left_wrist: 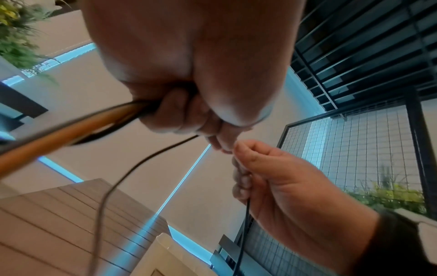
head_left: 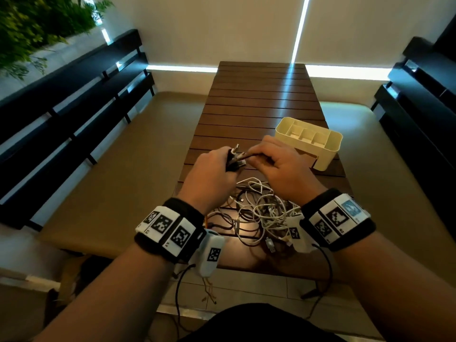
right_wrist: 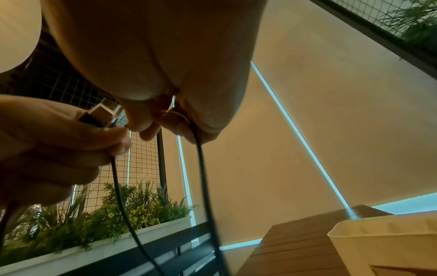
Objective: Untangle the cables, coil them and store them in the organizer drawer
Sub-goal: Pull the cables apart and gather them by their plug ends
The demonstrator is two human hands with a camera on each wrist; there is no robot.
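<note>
Both hands curled on a dark cable (head_left: 235, 157), left hand (head_left: 212, 172) gripping plugs, right hand (head_left: 283, 166) pinching, fingertips hidden.

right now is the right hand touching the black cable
Touching. The right wrist view shows the right hand with fingers curled round the black cable, which hangs from its grip.

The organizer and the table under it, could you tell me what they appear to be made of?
The organizer looks like matte cream moulded plastic: thin walls, rounded corners, dividers. The table seems dark brown wood or wood-look slats, with a slight sheen.
</note>
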